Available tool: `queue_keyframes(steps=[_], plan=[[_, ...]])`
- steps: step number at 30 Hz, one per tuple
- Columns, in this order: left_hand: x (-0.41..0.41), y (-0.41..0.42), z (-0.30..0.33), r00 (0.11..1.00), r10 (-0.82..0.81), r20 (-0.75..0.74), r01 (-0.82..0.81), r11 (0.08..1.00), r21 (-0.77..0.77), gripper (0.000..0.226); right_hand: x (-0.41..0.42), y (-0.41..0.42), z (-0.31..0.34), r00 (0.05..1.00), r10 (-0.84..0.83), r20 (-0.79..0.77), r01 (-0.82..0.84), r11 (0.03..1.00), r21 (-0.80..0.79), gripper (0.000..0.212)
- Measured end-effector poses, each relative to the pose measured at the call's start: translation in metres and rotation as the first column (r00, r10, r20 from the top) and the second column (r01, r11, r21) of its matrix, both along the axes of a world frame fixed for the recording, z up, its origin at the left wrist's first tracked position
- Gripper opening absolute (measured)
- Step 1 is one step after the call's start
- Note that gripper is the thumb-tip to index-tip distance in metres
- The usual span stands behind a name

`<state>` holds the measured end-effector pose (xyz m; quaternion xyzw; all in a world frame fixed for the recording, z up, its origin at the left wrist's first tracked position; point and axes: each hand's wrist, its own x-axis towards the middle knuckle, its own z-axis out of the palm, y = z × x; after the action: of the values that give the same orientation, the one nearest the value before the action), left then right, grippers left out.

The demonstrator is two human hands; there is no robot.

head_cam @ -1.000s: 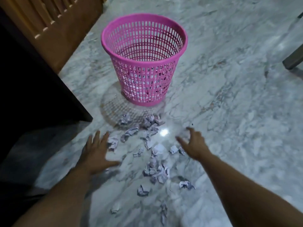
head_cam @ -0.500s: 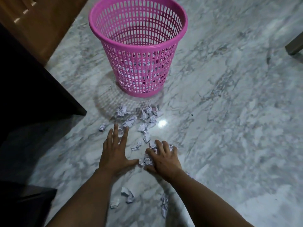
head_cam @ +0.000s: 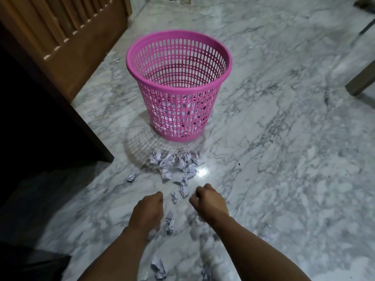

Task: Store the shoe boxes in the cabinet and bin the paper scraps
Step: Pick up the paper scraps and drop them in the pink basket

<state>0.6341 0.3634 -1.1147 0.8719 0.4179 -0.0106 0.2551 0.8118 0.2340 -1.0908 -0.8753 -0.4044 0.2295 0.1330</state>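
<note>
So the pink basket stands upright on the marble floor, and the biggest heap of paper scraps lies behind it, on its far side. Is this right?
Not quite. The head view shows the pink basket upright on the marble floor, but the biggest heap of paper scraps lies in front of it, on the near side, between the basket and the hands.

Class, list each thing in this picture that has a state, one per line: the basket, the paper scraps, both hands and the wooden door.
Pink basket: upright on the floor, some paper inside.
Paper scraps: crumpled, scattered on the marble floor before the basket.
Left hand: fingers curled under, contents hidden.
Right hand: fingers curled under, contents hidden.
Wooden door: cannot tell if open.
</note>
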Motion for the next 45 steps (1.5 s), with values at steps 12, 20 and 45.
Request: queue_keyframes(steps=[12, 20, 45], plan=[[0.18, 0.12, 0.302, 0.464, 0.011, 0.886, -0.375, 0.909, 0.185, 0.025, 0.118, 0.165, 0.285, 0.962, -0.274, 0.001, 0.142, 0.5, 0.854, 0.026], [0.22, 0.177, 0.339, 0.84, 0.294, 0.455, -0.36, 0.931, 0.062, 0.049, 0.175, 0.234, 0.314, 0.998, -0.062, 0.019, 0.046, 0.891, 0.452, 0.059], [0.057, 0.085, -0.012, 0.896, -0.363, -0.254, 0.417, 0.885, 0.205, 0.077, 0.038, 0.073, -0.04, 0.877, 0.415, 0.243, -0.36, 0.902, -0.239, 0.102]])
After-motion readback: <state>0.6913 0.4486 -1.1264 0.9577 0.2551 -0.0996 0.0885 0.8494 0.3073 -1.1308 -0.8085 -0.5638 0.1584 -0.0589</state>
